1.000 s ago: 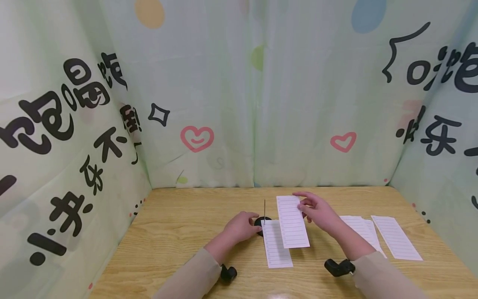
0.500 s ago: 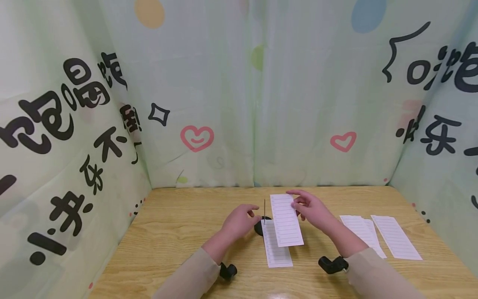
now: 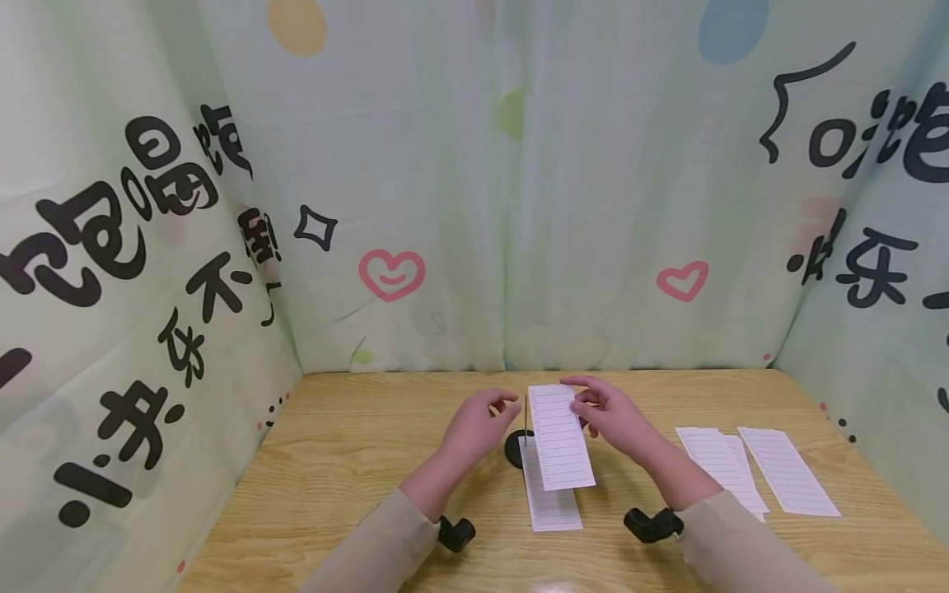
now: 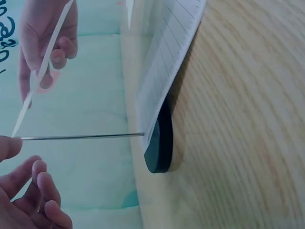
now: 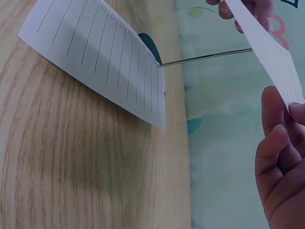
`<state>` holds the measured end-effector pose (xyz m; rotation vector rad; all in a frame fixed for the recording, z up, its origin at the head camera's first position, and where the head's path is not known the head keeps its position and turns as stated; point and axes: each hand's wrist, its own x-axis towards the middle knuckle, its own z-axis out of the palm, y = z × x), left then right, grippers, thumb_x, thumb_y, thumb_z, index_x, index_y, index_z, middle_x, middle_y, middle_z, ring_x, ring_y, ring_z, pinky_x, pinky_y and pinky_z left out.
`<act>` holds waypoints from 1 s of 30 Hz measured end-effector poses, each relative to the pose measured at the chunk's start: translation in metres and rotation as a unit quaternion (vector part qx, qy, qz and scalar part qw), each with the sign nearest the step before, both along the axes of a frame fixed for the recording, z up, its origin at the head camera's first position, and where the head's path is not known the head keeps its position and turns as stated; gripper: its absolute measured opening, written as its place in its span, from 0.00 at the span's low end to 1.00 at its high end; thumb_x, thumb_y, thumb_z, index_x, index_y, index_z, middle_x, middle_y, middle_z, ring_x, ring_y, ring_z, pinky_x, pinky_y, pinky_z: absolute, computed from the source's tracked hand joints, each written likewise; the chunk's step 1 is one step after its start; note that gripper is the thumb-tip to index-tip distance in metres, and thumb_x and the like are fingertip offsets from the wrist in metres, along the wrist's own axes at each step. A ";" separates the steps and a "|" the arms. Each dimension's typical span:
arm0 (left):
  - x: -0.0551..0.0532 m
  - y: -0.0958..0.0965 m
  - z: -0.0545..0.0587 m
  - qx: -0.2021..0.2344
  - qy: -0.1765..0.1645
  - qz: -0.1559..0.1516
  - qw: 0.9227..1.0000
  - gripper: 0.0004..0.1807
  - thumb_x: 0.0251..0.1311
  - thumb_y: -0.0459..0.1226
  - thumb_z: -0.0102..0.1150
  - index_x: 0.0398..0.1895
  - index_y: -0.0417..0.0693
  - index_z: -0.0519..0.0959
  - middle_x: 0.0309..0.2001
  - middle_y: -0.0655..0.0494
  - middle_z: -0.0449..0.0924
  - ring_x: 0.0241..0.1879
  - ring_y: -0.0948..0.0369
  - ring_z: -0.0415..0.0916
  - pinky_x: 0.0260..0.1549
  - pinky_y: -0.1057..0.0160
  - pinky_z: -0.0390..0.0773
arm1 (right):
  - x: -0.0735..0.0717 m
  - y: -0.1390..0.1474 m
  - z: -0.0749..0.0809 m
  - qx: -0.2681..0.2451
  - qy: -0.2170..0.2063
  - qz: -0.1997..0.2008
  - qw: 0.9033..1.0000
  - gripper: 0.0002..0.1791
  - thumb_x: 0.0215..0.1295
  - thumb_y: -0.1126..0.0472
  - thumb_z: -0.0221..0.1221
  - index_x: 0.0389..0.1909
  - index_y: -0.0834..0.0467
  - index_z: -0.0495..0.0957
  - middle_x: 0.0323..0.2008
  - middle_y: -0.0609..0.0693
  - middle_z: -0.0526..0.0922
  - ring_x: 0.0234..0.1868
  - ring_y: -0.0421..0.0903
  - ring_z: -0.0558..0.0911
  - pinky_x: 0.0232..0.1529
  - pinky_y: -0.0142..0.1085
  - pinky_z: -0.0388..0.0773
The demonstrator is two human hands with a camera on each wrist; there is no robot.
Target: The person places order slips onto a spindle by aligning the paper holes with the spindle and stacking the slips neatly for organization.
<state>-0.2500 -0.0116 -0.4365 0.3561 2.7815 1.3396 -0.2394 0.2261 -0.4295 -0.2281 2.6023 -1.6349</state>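
Note:
My right hand (image 3: 611, 418) pinches a lined paper slip (image 3: 561, 445) by its upper right edge and holds it above the table. A receipt spike stands below, with a round black base (image 3: 513, 450) and a thin upright metal rod (image 4: 81, 137). Another lined slip (image 3: 556, 517) is threaded on the rod, low down by the base. My left hand (image 3: 478, 424) is level with the rod's tip, fingers loosely bent and apart from the slip. In the left wrist view its thumb (image 4: 8, 147) overlaps the tip, and the held slip's lower corner comes close to it.
Several more lined slips lie to the right on the wooden table (image 3: 356, 478), some overlapping (image 3: 715, 461) and others in a separate pile (image 3: 789, 473). A printed curtain (image 3: 445, 165) encloses the back and sides.
My right hand has carried the slip leftward, bringing it over the spike beside the rod. My left hand has risen from near the base to the rod's tip.

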 end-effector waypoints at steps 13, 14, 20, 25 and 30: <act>-0.005 0.016 0.012 0.038 0.014 0.017 0.999 0.16 0.68 0.51 0.59 0.48 0.53 0.83 0.37 0.62 0.78 0.35 0.61 0.72 0.30 0.63 0.73 | -0.001 -0.007 -0.002 -0.013 0.002 0.011 1.000 0.22 0.73 0.66 0.54 0.67 0.56 0.70 0.40 0.56 0.81 0.32 0.50 0.79 0.27 0.38 0.74; -0.006 0.017 0.012 0.039 0.013 0.017 0.999 0.15 0.68 0.51 0.59 0.48 0.53 0.83 0.37 0.62 0.78 0.35 0.61 0.72 0.30 0.63 0.73 | -0.001 -0.008 -0.002 -0.012 0.002 0.011 1.000 0.22 0.73 0.66 0.54 0.67 0.57 0.70 0.40 0.56 0.81 0.32 0.50 0.79 0.28 0.38 0.74; -0.006 0.020 0.013 0.050 -0.001 0.018 0.999 0.11 0.69 0.49 0.58 0.45 0.54 0.82 0.37 0.62 0.77 0.35 0.60 0.72 0.32 0.63 0.74 | -0.001 -0.008 -0.001 0.000 0.003 0.009 1.000 0.22 0.74 0.65 0.54 0.67 0.56 0.70 0.40 0.55 0.81 0.32 0.50 0.79 0.28 0.39 0.74; -0.005 0.020 0.013 0.057 -0.008 0.019 0.998 0.10 0.69 0.48 0.58 0.43 0.56 0.82 0.37 0.63 0.77 0.36 0.60 0.72 0.33 0.63 0.75 | -0.002 -0.008 -0.001 0.002 0.003 0.013 1.000 0.22 0.74 0.64 0.54 0.67 0.55 0.70 0.40 0.56 0.81 0.32 0.50 0.79 0.28 0.40 0.74; -0.006 0.020 0.011 0.059 -0.011 0.018 0.998 0.09 0.69 0.49 0.58 0.42 0.57 0.82 0.37 0.63 0.77 0.35 0.60 0.72 0.33 0.62 0.75 | -0.002 -0.009 -0.001 -0.002 0.001 0.017 1.000 0.22 0.74 0.65 0.54 0.67 0.55 0.70 0.40 0.56 0.81 0.32 0.50 0.79 0.28 0.41 0.74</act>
